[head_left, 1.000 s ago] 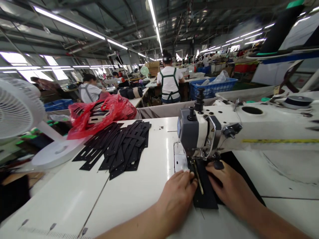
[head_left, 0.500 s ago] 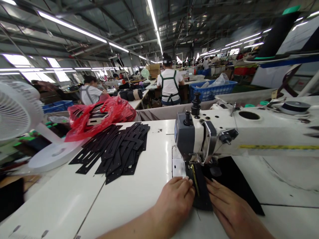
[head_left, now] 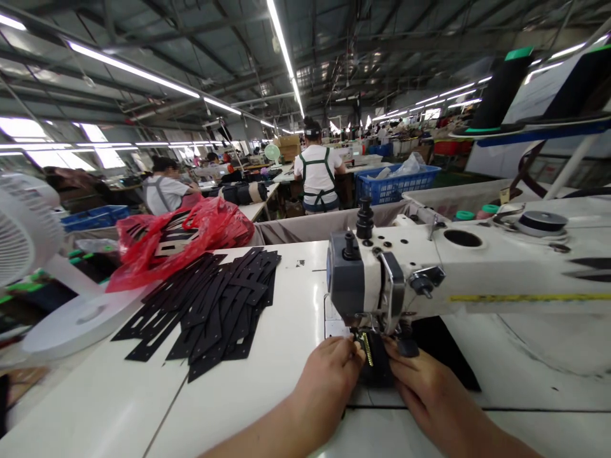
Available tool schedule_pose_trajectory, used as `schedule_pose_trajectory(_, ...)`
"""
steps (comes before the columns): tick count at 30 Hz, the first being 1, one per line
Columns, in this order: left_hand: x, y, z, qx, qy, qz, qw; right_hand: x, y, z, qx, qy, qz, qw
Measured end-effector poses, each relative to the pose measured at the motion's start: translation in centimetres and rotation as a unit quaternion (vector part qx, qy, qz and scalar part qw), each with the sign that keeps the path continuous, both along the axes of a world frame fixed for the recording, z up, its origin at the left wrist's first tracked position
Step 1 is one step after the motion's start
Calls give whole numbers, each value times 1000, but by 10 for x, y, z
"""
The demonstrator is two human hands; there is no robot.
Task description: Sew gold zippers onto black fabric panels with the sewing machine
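A black fabric piece [head_left: 379, 367] with a gold-toothed zipper [head_left: 367, 348] lies under the head of the sewing machine [head_left: 356, 280]. My left hand [head_left: 329, 378] has its fingers curled and pressed on the piece's left edge, close to the needle area. On the right edge, my right hand [head_left: 424, 385] grips the same piece, its fingertips partly hidden beside the presser foot. Behind my right hand, a larger black panel [head_left: 442, 350] spreads flat over the machine bed; whether it joins the zippered piece I cannot tell.
A pile of black cut strips [head_left: 214, 312] covers the table's left part, with a red plastic bag [head_left: 214, 222] behind it. At far left stands a white fan [head_left: 71, 324]. Thread cones [head_left: 501, 95] rise at right. Beyond the table, people work near a blue basket [head_left: 396, 184].
The zippered piece has moved forward under the machine, and less of the zipper shows. My right hand has moved forward with it, its fingers more bent. The view has shifted slightly.
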State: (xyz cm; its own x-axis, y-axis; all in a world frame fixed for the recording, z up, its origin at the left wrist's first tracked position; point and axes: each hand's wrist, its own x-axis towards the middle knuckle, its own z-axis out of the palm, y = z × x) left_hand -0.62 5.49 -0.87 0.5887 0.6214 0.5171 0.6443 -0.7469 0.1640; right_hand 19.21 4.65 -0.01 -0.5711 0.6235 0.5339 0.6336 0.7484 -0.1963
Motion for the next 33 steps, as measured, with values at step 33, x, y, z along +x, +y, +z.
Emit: schedule_pose_trajectory(33,-2,15,-4,8,12,-14,1000,-2,28,-12,0,39,-16,999)
